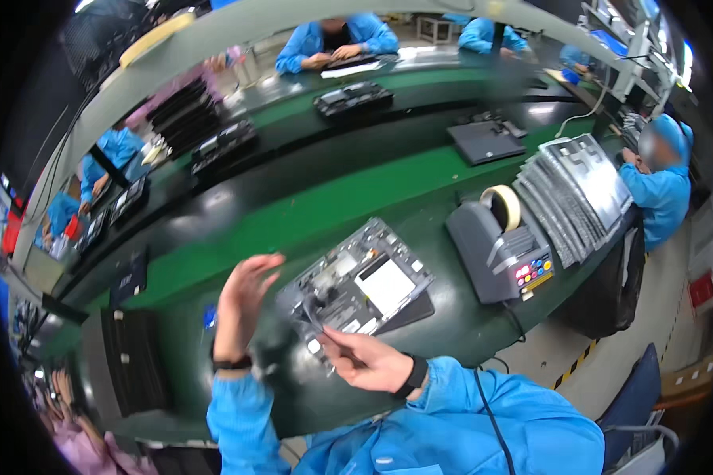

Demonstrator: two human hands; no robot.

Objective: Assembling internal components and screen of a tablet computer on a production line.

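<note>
An opened laptop base point(355, 277), its circuit boards and a white rectangular part showing, lies at a slant on the dark green bench in front of me. My right hand point(368, 360) is at its near left corner, thumb and fingers pinched on a thin dark grey strip point(312, 310). That strip is blurred, so its exact kind does not show. Raised to the left of the laptop base, my left hand point(244, 305) is empty, its fingers apart and slightly bent. A dark flat panel point(410, 311) sticks out from under the base's right edge.
Right of the base stands a grey tape dispenser point(499, 249) with a tape roll; beyond it lean silvery packed sheets point(570, 198). A stack of dark panels point(123, 360) lies left. Across the bench are more laptop parts point(352, 96) and co-workers in blue point(661, 182).
</note>
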